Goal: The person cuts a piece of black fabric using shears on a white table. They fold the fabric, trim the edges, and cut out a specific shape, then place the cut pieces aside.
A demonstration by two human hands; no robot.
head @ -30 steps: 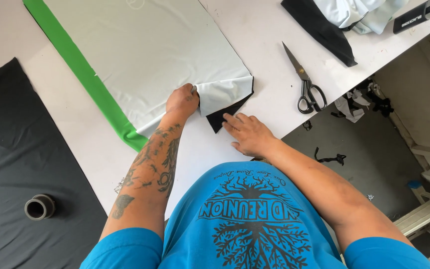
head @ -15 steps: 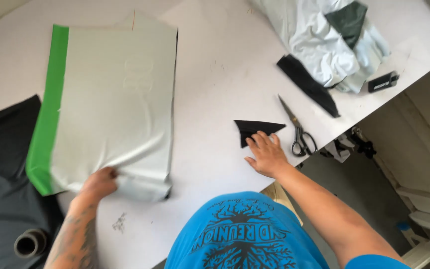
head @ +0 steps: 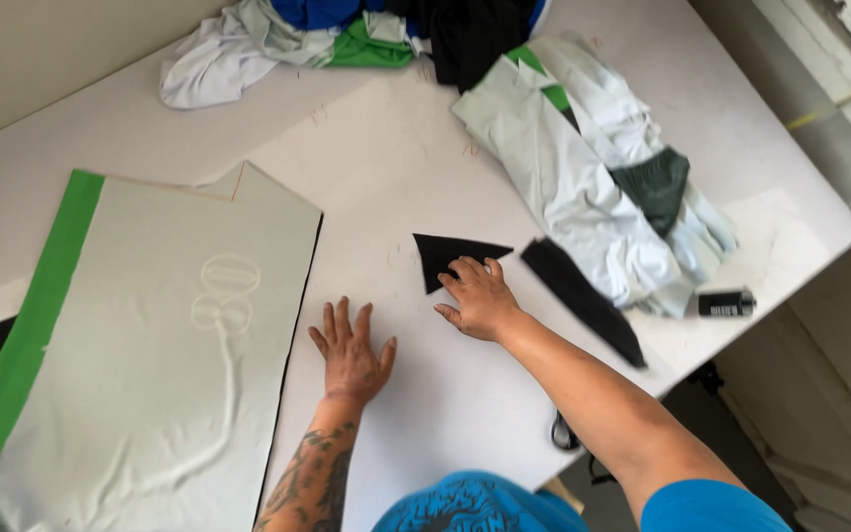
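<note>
Black fabric triangle point(head: 453, 254) lies under right hand point(head: 478, 298) fingers; left hand point(head: 352, 353) flat, spread.

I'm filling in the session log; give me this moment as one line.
left hand flat on white table, holds nothing | right hand fingertips on black triangular fabric piece | pale fabric panel left

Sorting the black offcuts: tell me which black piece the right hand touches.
The black triangle under the right hand fingertips; the long black strip lies apart, nearer the pale fabric pile.
</note>
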